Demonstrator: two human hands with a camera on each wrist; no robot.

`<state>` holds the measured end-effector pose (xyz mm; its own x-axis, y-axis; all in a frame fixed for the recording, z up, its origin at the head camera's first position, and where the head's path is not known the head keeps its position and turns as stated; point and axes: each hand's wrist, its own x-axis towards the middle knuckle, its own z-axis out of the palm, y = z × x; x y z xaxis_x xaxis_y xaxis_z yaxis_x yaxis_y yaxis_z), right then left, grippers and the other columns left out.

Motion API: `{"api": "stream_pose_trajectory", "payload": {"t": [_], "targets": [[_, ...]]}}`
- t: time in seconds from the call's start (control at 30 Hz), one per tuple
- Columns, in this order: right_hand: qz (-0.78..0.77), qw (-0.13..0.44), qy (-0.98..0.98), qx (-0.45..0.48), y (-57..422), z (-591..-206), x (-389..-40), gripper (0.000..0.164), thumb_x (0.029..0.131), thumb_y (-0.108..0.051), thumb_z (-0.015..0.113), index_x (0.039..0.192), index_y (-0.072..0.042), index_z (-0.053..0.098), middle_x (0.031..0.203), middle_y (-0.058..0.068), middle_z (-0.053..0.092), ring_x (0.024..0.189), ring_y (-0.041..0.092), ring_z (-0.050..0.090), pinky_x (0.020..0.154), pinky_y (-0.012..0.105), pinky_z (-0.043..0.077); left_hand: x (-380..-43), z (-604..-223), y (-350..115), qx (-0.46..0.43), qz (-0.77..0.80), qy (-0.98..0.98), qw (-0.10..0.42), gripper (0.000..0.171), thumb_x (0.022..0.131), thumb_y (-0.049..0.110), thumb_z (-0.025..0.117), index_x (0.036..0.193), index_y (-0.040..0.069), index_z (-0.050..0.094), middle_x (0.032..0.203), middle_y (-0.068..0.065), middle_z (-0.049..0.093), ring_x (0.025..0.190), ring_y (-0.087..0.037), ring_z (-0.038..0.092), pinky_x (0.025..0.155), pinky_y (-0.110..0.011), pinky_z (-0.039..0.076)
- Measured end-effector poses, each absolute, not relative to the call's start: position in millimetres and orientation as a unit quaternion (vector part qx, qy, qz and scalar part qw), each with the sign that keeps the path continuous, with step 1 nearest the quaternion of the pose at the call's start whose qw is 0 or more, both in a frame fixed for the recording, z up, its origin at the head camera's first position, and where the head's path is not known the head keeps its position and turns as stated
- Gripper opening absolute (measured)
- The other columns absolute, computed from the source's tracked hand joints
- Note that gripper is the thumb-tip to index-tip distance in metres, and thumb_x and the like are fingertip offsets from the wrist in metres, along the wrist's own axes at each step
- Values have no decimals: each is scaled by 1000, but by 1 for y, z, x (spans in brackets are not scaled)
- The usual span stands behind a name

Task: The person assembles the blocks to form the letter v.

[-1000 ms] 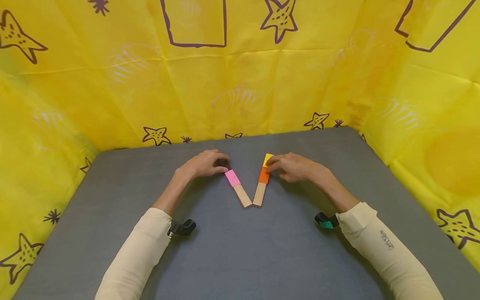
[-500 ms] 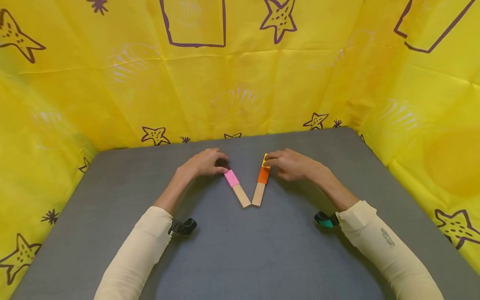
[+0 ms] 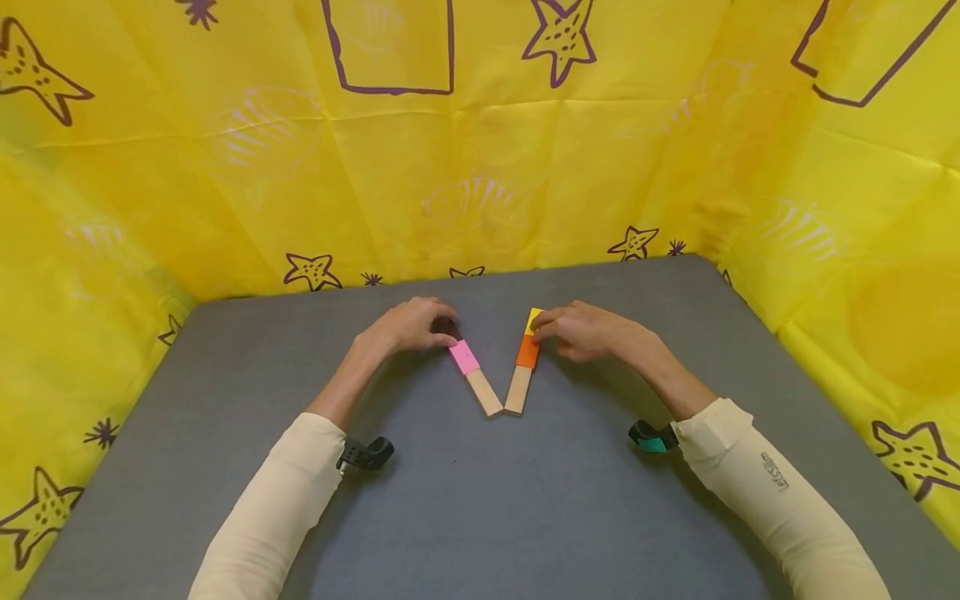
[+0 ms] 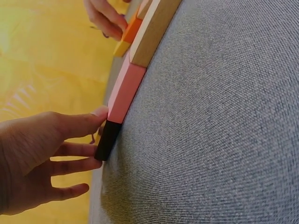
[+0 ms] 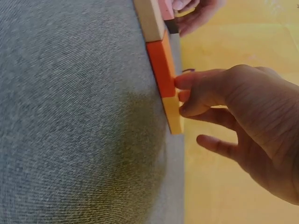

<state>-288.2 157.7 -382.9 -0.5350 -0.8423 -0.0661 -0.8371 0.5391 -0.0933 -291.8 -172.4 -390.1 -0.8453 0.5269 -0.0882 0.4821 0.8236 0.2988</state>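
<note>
Flat blocks on the grey table form a V. Its left arm runs from a plain wooden block (image 3: 484, 393) through a pink block (image 3: 465, 357) to a black block (image 4: 109, 141). Opposite, another plain wooden block (image 3: 517, 390) leads to an orange block (image 3: 527, 352) and a yellow block (image 5: 173, 116). My left hand (image 3: 411, 325) arches over the black block, thumb at its joint with the pink one and fingertips by its far end. With relaxed fingers, my right hand (image 3: 588, 331) touches the yellow and orange blocks near their seam, partly covering the yellow one in the head view.
The grey table (image 3: 480, 508) extends in front of the V and to both sides. A yellow cloth (image 3: 390, 183) with starfish and fish drawings stands behind and at the sides. Black bands (image 3: 365, 454) sit on both wrists by the pale sleeves.
My right fingertips shift slightly up over the yellow block, then back toward the orange seam. The left hand stays almost still, and the V of blocks keeps its shape.
</note>
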Motion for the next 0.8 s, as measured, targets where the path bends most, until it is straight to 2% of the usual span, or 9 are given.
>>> {"api": "stream_pose_trajectory", "payload": {"t": [0.13, 0.27, 0.43, 0.63, 0.73, 0.8], "targets": [[-28, 56, 880, -470, 159, -381, -286, 42, 90, 1, 65, 130, -9, 73, 141, 14, 67, 133, 34, 63, 104, 59, 51, -291, -389, -171, 264, 133, 952, 81, 51, 95, 35, 77, 138, 8, 68, 133, -14, 70, 120, -31, 63, 110, -50, 52], [-36, 58, 878, -474, 159, -379, -286, 43, 89, 5, 63, 129, -7, 74, 139, 15, 68, 129, 35, 66, 106, 59, 52, -292, -387, -168, 266, 128, 952, 82, 53, 94, 33, 78, 138, 6, 67, 132, -15, 69, 119, -31, 62, 109, -49, 52], [-44, 69, 874, -479, 158, -381, -288, 46, 87, 9, 59, 127, -7, 75, 137, 16, 69, 125, 36, 69, 107, 55, 55, -291, -389, -168, 264, 130, 952, 82, 52, 93, 31, 80, 137, 5, 68, 129, -16, 69, 115, -31, 62, 107, -48, 53], [-49, 76, 875, -475, 156, -381, -288, 45, 86, 8, 60, 126, -7, 76, 136, 15, 70, 125, 35, 69, 107, 52, 56, -291, -391, -168, 260, 134, 953, 85, 52, 93, 32, 80, 137, 6, 68, 128, -15, 69, 114, -30, 62, 106, -47, 54], [-46, 76, 879, -469, 157, -381, -289, 44, 88, 6, 63, 127, -8, 75, 139, 14, 68, 129, 35, 66, 109, 54, 54, -290, -390, -168, 258, 138, 953, 81, 54, 94, 34, 79, 139, 7, 67, 131, -15, 68, 116, -30, 61, 107, -48, 54], [-49, 66, 880, -468, 158, -381, -289, 42, 90, 3, 65, 129, -8, 74, 144, 15, 65, 135, 36, 62, 110, 59, 51, -289, -388, -169, 251, 136, 956, 73, 58, 97, 38, 74, 145, 8, 62, 138, -17, 63, 124, -34, 60, 111, -54, 51]]}}
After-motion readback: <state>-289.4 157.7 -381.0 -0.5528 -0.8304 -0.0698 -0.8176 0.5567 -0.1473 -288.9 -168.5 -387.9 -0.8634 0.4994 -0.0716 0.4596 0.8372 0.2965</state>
